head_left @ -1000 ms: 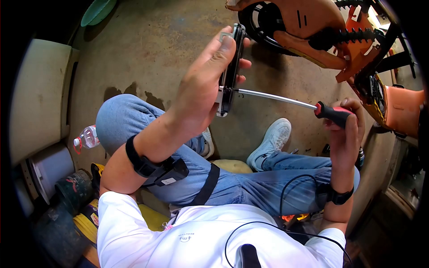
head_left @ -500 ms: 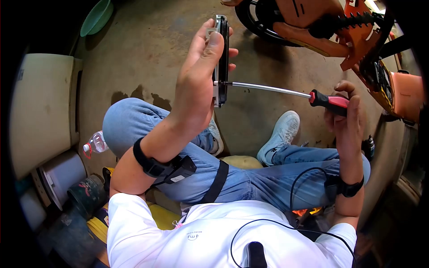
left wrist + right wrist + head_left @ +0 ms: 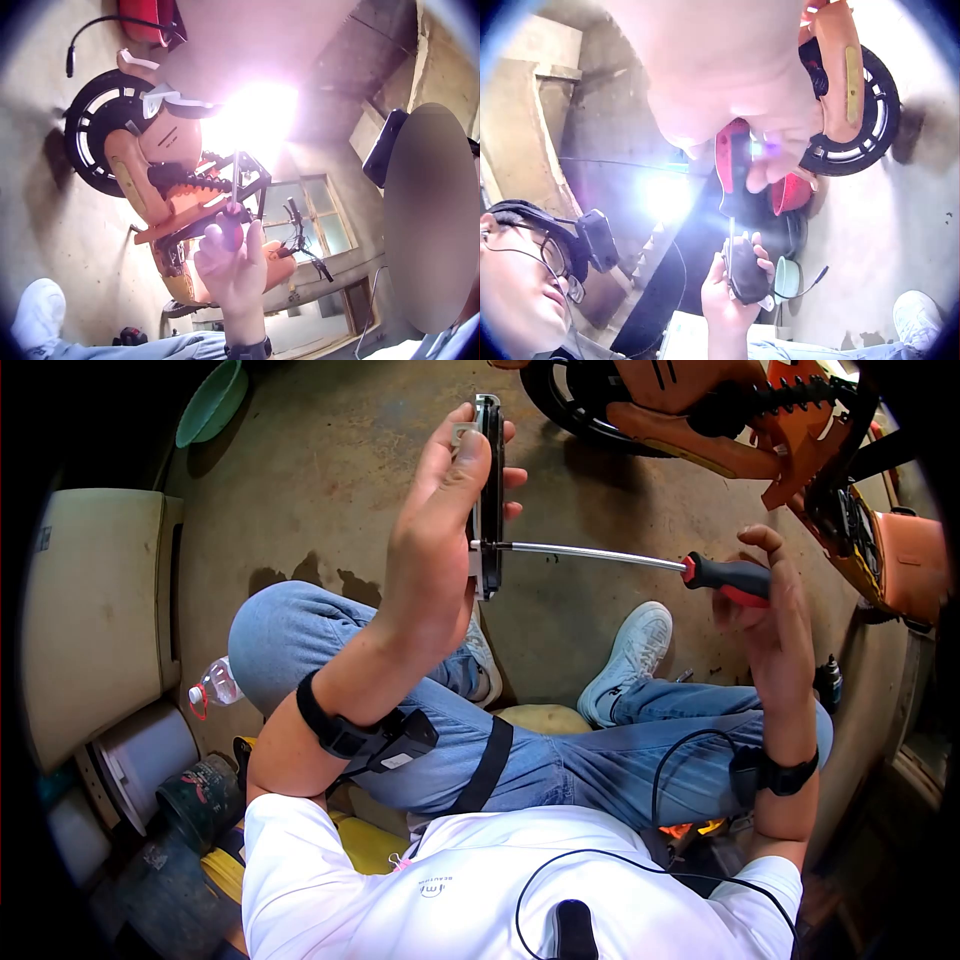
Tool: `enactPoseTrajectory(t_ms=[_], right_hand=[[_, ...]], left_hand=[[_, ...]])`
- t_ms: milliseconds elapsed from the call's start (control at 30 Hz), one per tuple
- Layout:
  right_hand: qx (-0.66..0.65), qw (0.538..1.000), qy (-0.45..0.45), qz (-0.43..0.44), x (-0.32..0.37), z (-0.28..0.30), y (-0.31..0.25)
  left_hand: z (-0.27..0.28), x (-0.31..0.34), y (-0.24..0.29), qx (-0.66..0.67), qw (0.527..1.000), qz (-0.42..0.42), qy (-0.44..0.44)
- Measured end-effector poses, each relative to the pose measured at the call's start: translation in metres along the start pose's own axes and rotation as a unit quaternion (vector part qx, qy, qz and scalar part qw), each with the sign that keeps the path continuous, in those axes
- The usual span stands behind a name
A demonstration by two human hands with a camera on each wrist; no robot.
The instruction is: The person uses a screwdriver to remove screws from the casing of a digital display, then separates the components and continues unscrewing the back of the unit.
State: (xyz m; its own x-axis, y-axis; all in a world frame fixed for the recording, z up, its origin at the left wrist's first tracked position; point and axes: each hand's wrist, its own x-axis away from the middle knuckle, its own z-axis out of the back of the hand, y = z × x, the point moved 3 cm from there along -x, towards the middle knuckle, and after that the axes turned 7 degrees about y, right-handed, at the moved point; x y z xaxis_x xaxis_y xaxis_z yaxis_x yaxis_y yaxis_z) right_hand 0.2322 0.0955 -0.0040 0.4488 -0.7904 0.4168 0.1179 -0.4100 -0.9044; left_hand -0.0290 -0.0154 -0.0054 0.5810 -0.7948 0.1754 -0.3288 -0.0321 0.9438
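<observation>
Rolling its gripped screwdriver [image 3: 718,573] dark-side-up, our right hand [image 3: 782,630] likely works the device [image 3: 491,495] our left hand [image 3: 430,535] clasps at twelve o'clock.

I wear a white short-sleeved T-shirt [image 3: 500,860] with small lettering [image 3: 431,886] on it, faded blue jeans [image 3: 530,775] and white shoes [image 3: 640,645]; black straps [image 3: 791,780] ring my forearms, and a thin black cable [image 3: 575,859] loops over the shirt.

The left chest of my white shirt [image 3: 480,860] bears a small logo [image 3: 431,890] reading "im", alongside capitals [image 3: 436,878] beginning "BEAUT"; remaining letters illegible. Red print [image 3: 203,784] on the dark bucket [image 3: 188,815]: illegible.
</observation>
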Motion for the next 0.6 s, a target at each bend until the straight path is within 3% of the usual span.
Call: enactPoseTrajectory(t_ms=[67,200,267,300,367,400,467,600], right_hand=[[-0.027,0.984,0.114,0.134,0.005,-0.028,-0.009],[-0.001,0.984,0.106,0.147,0.002,-0.011,-0.009],[0.066,0.998,-0.025,0.000,-0.004,0.018,-0.002],[0.066,0.998,-0.024,0.000,-0.007,0.023,0.000],[-0.108,0.983,-0.147,-0.003,-0.008,0.014,0.000],[-0.107,0.983,-0.147,-0.003,-0.005,0.005,0.004],[-0.002,0.979,0.109,0.173,0.002,-0.027,-0.004],[-0.003,0.979,0.112,0.172,0.001,-0.013,-0.008]], left_hand=[[0.002,-0.002,0.001,0.004,1.000,0.000,0.004],[0.002,-0.002,0.002,0.010,1.000,0.002,0.007],[0.001,-0.001,0.001,0.011,1.000,0.007,0.006],[0.001,-0.001,0.000,0.013,1.000,0.011,0.006],[0.001,-0.001,0.000,0.022,1.000,0.018,-0.001],[0.002,-0.001,0.000,0.030,0.999,0.024,-0.007],[0.002,-0.001,0.001,0.031,0.999,0.022,-0.006],[0.002,-0.001,0.002,0.026,0.999,0.019,-0.008]])
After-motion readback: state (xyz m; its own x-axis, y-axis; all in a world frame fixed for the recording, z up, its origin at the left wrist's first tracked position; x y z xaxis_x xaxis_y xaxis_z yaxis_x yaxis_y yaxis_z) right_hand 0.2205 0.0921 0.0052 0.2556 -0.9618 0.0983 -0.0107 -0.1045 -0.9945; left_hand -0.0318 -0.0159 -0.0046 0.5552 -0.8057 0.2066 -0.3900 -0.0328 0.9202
